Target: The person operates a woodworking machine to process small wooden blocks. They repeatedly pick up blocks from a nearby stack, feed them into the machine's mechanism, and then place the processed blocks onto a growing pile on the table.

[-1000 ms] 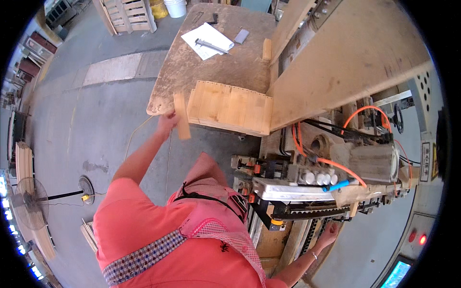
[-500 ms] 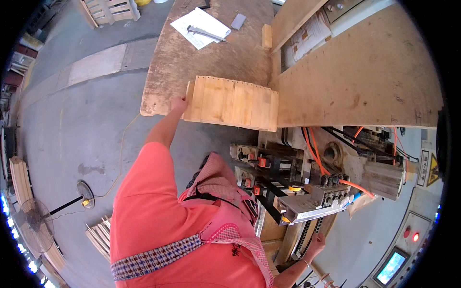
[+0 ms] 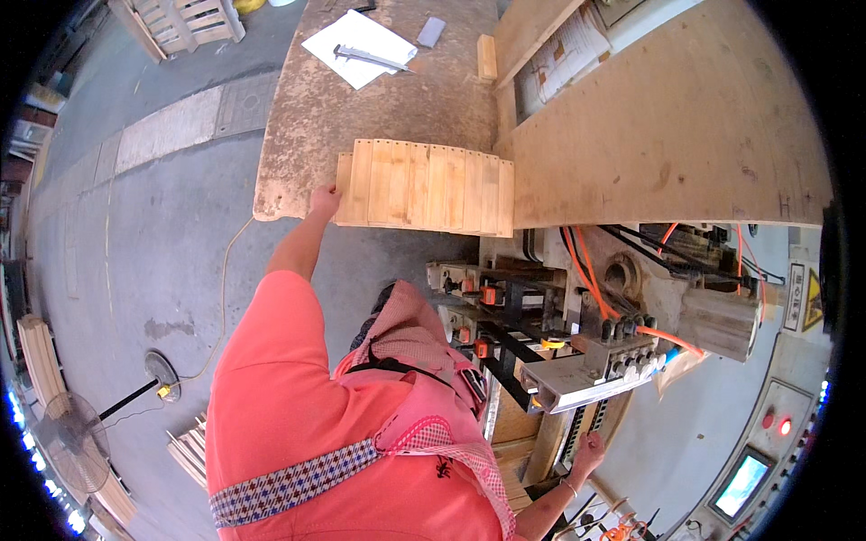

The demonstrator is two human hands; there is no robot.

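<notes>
Pale wooden slats (image 3: pixel 424 189), probably light, stiff and smooth, best gripped by their long edges, form a row on the worktop (image 3: pixel 397 113) at twelve o'clock in the head view. Left hand (image 3: pixel 326 200), ten o'clock, pinches the end slat (image 3: pixel 345 187); right hand (image 3: pixel 588 453), five o'clock, is curled, cannot tell if holding. Yellow warning triangle (image 3: pixel 814 301), three o'clock: indistinct writing beside it.

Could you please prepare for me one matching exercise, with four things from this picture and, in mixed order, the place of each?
Things:
1. left hand
2. wooden boards
3. caliper
4. fan

Places:
A. on the white paper
B. at the left end of the wooden boards
C. on the grey floor, lower left of the picture
D. side by side on the brown table

Right pairs: 1-B, 2-D, 3-A, 4-C
</notes>
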